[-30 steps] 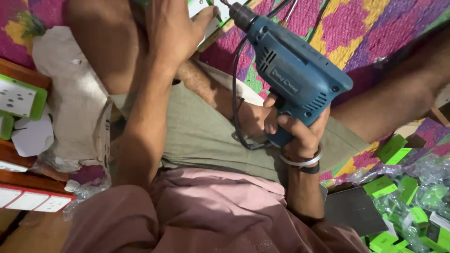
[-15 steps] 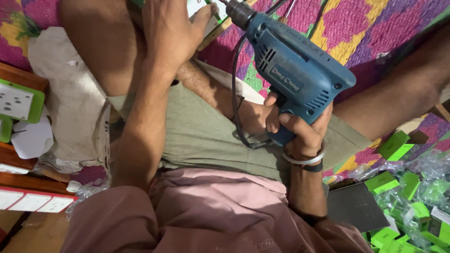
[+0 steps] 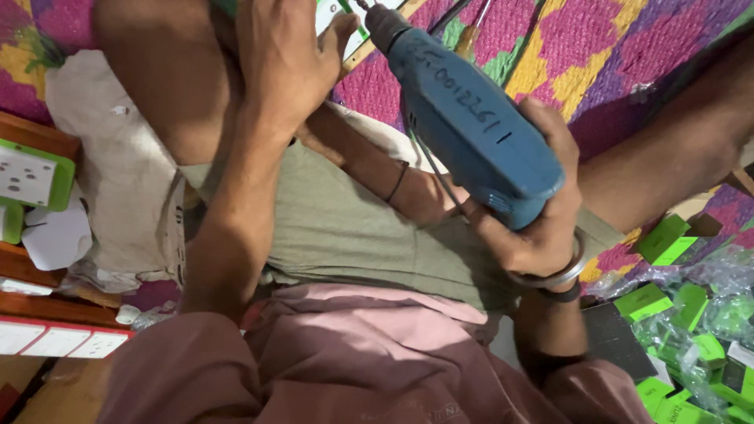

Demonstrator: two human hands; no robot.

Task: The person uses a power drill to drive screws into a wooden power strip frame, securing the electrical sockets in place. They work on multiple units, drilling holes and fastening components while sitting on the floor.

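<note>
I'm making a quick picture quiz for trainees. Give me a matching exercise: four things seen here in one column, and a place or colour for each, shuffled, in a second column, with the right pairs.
Things
1. drill
2. bangle
3. socket plate
4. small boxes

Descriptions
A. metal ring around the wrist below the right hand
B. blue, gripped in the right hand
C. green, piled at lower right among clear plastic bags
D. white face with a green rim, at the left edge

Pairs: 1-B, 2-A, 3-D, 4-C
</note>
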